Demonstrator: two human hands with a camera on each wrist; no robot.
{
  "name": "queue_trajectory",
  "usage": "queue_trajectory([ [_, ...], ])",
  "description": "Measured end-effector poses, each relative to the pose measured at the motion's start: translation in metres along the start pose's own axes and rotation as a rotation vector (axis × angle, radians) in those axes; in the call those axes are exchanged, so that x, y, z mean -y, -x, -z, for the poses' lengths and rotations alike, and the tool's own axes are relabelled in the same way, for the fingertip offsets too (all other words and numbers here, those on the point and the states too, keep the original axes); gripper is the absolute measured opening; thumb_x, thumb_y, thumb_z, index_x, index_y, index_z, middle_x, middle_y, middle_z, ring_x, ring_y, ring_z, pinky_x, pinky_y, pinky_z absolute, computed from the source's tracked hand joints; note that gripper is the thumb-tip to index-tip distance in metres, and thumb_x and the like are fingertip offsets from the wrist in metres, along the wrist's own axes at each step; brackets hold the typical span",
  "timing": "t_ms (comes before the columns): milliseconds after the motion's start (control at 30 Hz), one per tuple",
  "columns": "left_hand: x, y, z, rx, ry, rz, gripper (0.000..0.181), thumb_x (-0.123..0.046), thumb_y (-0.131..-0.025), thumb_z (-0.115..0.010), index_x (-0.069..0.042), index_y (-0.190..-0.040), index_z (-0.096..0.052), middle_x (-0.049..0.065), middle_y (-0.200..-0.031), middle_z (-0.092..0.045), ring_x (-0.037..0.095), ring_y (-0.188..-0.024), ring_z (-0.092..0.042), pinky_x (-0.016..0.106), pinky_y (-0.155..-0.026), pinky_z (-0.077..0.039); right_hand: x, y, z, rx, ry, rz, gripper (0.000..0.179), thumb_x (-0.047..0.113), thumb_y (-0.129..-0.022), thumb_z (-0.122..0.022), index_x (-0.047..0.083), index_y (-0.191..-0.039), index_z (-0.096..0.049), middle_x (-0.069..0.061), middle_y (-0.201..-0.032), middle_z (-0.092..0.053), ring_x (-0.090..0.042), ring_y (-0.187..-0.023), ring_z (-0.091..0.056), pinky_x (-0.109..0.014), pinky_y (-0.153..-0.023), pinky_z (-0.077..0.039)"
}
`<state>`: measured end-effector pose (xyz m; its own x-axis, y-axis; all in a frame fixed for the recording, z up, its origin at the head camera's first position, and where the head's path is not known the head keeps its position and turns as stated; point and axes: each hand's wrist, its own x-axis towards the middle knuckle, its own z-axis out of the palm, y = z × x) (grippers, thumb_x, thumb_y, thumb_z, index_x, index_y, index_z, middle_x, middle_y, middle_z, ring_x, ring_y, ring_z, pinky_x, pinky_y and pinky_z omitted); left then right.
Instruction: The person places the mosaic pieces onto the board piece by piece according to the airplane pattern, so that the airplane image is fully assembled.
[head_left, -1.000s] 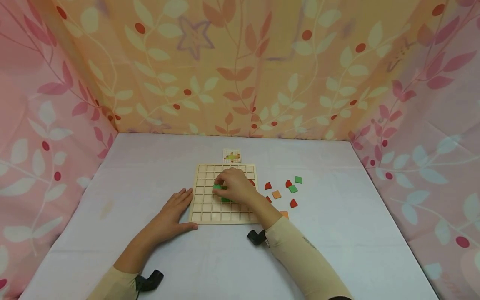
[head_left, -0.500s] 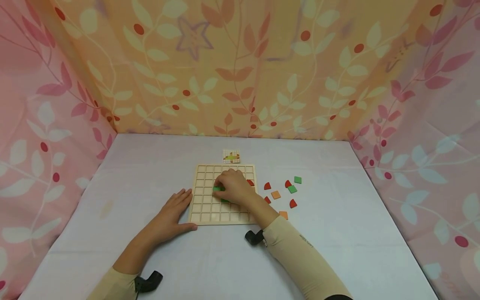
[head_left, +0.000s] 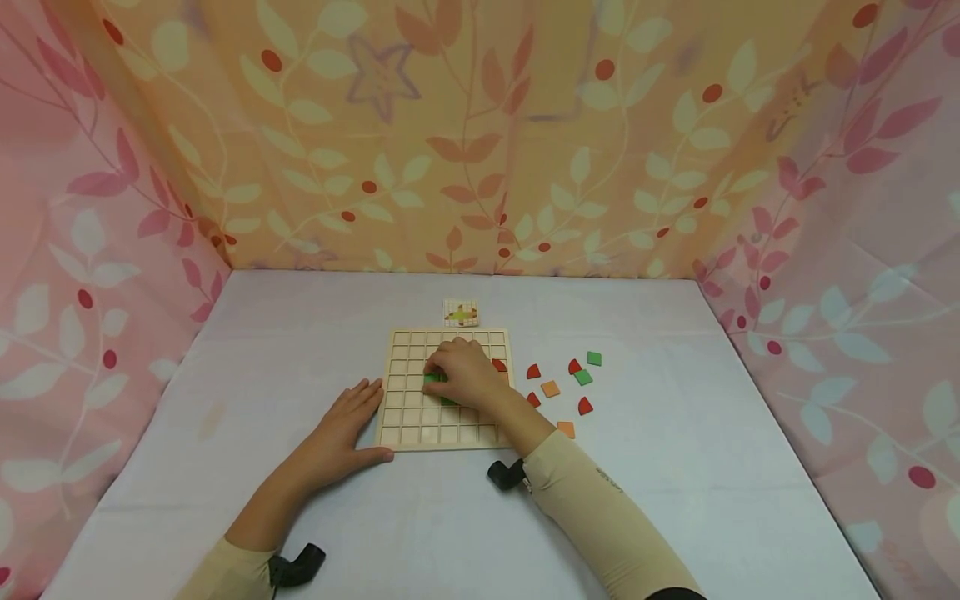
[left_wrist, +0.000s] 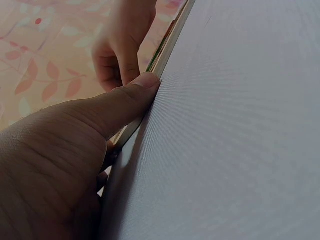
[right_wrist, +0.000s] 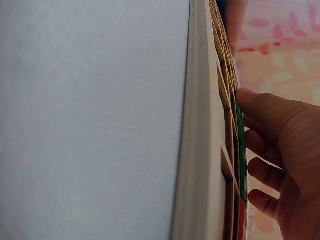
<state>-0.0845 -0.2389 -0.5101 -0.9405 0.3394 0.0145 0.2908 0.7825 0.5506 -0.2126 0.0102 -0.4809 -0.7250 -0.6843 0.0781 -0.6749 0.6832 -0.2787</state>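
In the head view a wooden grid board (head_left: pixel 408 421) lies flat on the table. My right hand (head_left: pixel 468 375) is over its middle, with thumb and index finger pinching a green square tile (head_left: pixel 432 378) at the grid. Another green tile (head_left: pixel 447 402) shows just below that hand, and a red quarter-round tile (head_left: pixel 498 365) sits in the grid to its right. The right wrist view has my thumb at the end of the green tile (right_wrist: pixel 239 117); the palm hides other cells. My left hand (head_left: pixel 341 433) rests along the board's left edge and near corner, fingers extended.
Right of the board lie several loose pieces: red quarter-rounds (head_left: pixel 585 406), orange squares (head_left: pixel 551 389) and green squares (head_left: pixel 594 358). A small pattern card (head_left: pixel 461 313) lies behind the board. Patterned cloth walls (head_left: pixel 480 167) enclose the white table (head_left: pixel 637 500) on three sides.
My right hand shifts very slightly, and the green tile under its fingertips appears to sit a little lower on the grid. My left hand stays at the board's edge.
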Motion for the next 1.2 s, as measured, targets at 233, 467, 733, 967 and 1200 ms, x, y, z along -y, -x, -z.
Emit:
queue_trajectory([
  [233,0.0,0.0,0.0,0.015,0.001,0.015,0.109,-0.057,-0.081,-0.081,-0.005,-0.161,-0.029,0.009,-0.17,-0.023,0.032,-0.159,-0.01,0.052,-0.129,-0.01,0.004,0.005,0.013,0.025,-0.03,0.017,0.023,0.041,-0.094,-0.073,0.026,-0.112,-0.077,0.012,-0.107,-0.07,-0.011,-0.099,-0.057,-0.035,-0.086,-0.044],
  [467,-0.001,-0.001,-0.001,0.008,-0.015,0.028,0.11,-0.058,-0.08,-0.082,-0.007,-0.162,-0.029,0.007,-0.17,-0.023,0.031,-0.159,-0.011,0.053,-0.129,-0.011,-0.001,0.023,0.047,-0.004,-0.112,0.048,0.023,0.032,-0.098,-0.07,0.02,-0.117,-0.077,0.009,-0.116,-0.072,-0.019,-0.121,-0.059,-0.047,-0.11,-0.042],
  [733,-0.001,0.0,-0.003,0.001,-0.017,0.039,0.11,-0.056,-0.079,-0.084,-0.006,-0.161,-0.03,0.007,-0.17,-0.023,0.031,-0.159,-0.011,0.053,-0.128,-0.012,-0.011,0.054,0.087,-0.072,-0.136,0.074,0.022,0.026,-0.096,-0.073,0.021,-0.117,-0.076,0.009,-0.118,-0.072,-0.018,-0.123,-0.056,-0.047,-0.11,-0.041],
  [967,-0.002,0.002,-0.003,-0.003,-0.011,0.04,0.11,-0.056,-0.079,-0.083,-0.007,-0.162,-0.03,0.006,-0.17,-0.023,0.03,-0.159,-0.011,0.054,-0.128,-0.013,-0.027,0.088,0.11,-0.206,-0.142,0.112,0.02,0.021,-0.096,-0.074,0.021,-0.115,-0.075,0.008,-0.115,-0.072,-0.018,-0.119,-0.058,-0.05,-0.107,-0.043],
  [1200,-0.004,0.001,-0.001,-0.005,-0.017,0.035,0.11,-0.055,-0.079,-0.084,-0.007,-0.162,-0.029,0.007,-0.17,-0.023,0.03,-0.159,-0.011,0.051,-0.129,-0.011,-0.047,0.12,0.113,-0.263,-0.151,0.068,0.021,0.018,-0.094,-0.075,0.02,-0.115,-0.075,0.007,-0.114,-0.071,-0.018,-0.118,-0.058,-0.05,-0.107,-0.042],
])
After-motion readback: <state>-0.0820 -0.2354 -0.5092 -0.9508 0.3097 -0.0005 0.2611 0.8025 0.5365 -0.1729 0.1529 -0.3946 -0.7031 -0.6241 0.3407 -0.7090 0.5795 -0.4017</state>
